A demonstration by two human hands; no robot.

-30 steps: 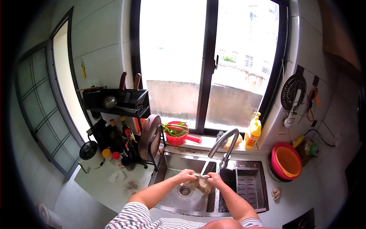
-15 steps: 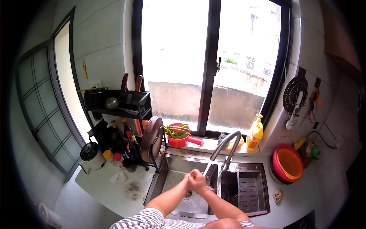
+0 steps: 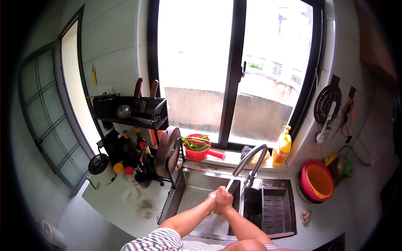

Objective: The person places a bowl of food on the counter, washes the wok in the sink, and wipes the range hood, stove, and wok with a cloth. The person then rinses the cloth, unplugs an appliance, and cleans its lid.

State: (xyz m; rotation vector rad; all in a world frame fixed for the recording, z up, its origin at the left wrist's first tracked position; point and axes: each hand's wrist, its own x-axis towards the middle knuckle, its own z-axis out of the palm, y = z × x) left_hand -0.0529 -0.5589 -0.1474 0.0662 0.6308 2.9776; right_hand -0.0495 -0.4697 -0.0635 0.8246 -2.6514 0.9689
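Observation:
Water runs from the curved faucet (image 3: pixel 251 159) onto my two hands, which are pressed together over the left basin of the steel sink (image 3: pixel 194 180). My left hand (image 3: pixel 212 201) is closed against my right hand (image 3: pixel 224 198), whose fingers are curled. What lies between them is hidden; the light cloth seen earlier cannot be made out now. Beside the basin, on the right, is a dark section with a ribbed drain tray (image 3: pixel 274 211).
A red colander (image 3: pixel 197 154) of green peppers and a yellow bottle (image 3: pixel 282 146) stand on the sill. Left are a round board (image 3: pixel 166 152), sauce bottles and a knife rack (image 3: pixel 130 111). Right are stacked basins (image 3: pixel 317 180) and a crumpled cloth (image 3: pixel 305 216).
My hands held a light cloth spread between them a second ago; they have since come together, and the cloth has gone out of sight. The view has shifted slightly.

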